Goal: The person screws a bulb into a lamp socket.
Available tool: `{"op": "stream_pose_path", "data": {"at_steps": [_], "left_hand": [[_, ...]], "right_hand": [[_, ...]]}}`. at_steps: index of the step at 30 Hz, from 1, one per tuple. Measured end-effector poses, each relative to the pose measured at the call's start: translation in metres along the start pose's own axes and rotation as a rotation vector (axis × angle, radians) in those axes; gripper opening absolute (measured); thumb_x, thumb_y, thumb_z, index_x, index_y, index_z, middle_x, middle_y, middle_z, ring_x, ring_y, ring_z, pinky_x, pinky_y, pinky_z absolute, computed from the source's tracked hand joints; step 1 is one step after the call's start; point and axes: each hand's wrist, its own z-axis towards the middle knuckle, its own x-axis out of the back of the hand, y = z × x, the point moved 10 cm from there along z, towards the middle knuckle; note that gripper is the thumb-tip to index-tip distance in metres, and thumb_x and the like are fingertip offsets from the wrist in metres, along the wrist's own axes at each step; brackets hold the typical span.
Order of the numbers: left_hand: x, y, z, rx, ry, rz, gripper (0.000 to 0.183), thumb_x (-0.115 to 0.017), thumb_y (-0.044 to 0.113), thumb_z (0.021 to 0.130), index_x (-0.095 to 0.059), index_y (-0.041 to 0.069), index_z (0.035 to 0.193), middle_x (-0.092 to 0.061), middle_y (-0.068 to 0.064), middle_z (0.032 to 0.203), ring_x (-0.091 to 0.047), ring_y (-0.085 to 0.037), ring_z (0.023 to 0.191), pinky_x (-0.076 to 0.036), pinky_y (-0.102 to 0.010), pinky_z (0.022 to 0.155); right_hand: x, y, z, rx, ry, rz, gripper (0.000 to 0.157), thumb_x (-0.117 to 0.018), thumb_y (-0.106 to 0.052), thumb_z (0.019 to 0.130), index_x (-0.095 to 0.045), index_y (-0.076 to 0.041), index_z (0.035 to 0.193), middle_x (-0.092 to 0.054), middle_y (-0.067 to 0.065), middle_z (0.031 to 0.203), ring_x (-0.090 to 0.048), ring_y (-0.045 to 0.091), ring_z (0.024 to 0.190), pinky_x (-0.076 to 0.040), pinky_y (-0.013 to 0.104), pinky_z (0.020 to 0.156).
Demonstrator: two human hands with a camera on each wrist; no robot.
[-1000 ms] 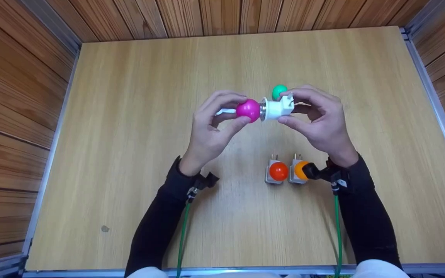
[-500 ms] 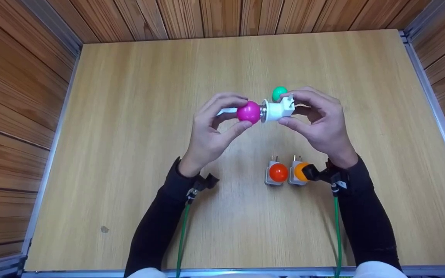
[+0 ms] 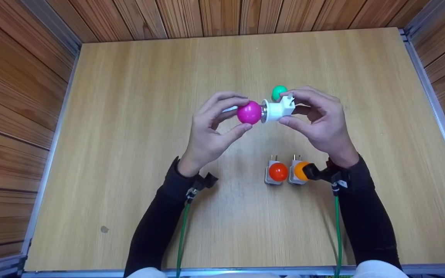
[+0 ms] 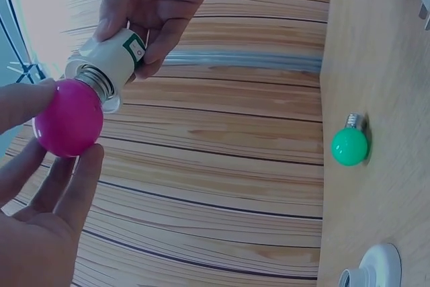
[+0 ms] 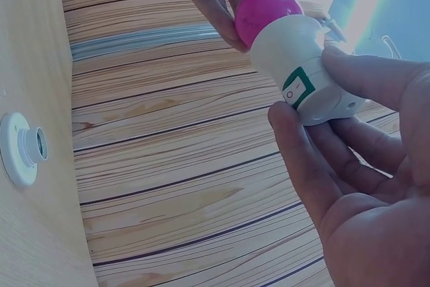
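My left hand [image 3: 214,127] holds a pink globe bulb [image 3: 249,112] between thumb and fingers, above the table. My right hand [image 3: 321,119] grips a white plug-in lamp socket [image 3: 278,109] by its plug end. The bulb's silver screw base [image 4: 95,81] lies at the socket's mouth, with several threads showing; how deep it sits is hidden. On the socket's side is a switch [image 5: 295,89] in a green frame. Beyond the hands a green bulb [image 3: 279,92] lies on the table, its metal base visible in the left wrist view.
Nearer on the table stand a red bulb [image 3: 278,172] and an orange bulb [image 3: 300,170], each in a plug-in socket with prongs pointing away. A round white lamp holder [image 5: 20,149] rests on the table, largely behind my left hand. Wooden walls surround the table.
The left thumb and fingers have shifted slightly around the pink bulb, the thumb tip now lower on its near side. Bulb and socket stay nearly in place.
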Motion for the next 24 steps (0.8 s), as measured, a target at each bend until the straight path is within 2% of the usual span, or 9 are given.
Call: {"op": "stream_pose_path", "data": {"at_steps": [5, 9, 15, 24], "left_hand": [[-0.001, 0.002, 0.0, -0.03, -0.02, 0.011, 0.041, -0.084, 0.001, 0.088, -0.07, -0.01, 0.125, -0.062, -0.029, 0.128, -0.07, -0.032, 0.118, -0.062, -0.038, 0.106], [-0.003, 0.007, 0.0, -0.083, -0.033, 0.023, 0.04, -0.084, 0.003, 0.089, -0.07, -0.01, 0.123, -0.063, -0.029, 0.127, -0.069, -0.033, 0.118, -0.062, -0.038, 0.106], [-0.003, 0.015, 0.0, -0.152, -0.039, 0.069, 0.036, -0.084, 0.003, 0.089, -0.073, -0.007, 0.121, -0.065, -0.027, 0.125, -0.068, -0.032, 0.117, -0.064, -0.038, 0.103], [-0.002, 0.016, 0.0, -0.143, -0.037, 0.086, 0.045, -0.085, -0.001, 0.086, -0.069, -0.011, 0.127, -0.065, -0.028, 0.125, -0.071, -0.032, 0.115, -0.064, -0.036, 0.103]], "right_hand": [[0.001, 0.001, -0.001, -0.01, -0.004, 0.005, 0.045, -0.084, 0.011, 0.082, -0.068, 0.017, 0.123, -0.079, 0.007, 0.119, -0.076, 0.016, 0.102, -0.065, 0.023, 0.09], [0.003, 0.002, -0.002, -0.018, -0.01, 0.014, 0.045, -0.083, 0.01, 0.083, -0.067, 0.018, 0.125, -0.079, 0.001, 0.121, -0.077, 0.014, 0.104, -0.065, 0.021, 0.089], [0.002, 0.002, -0.002, -0.025, -0.019, 0.032, 0.045, -0.082, 0.012, 0.084, -0.066, 0.019, 0.125, -0.08, 0.001, 0.122, -0.077, 0.014, 0.106, -0.065, 0.022, 0.089], [0.002, 0.001, -0.002, -0.024, -0.019, 0.016, 0.044, -0.081, 0.013, 0.082, -0.066, 0.02, 0.123, -0.079, 0.002, 0.119, -0.077, 0.014, 0.104, -0.065, 0.022, 0.089]]}}
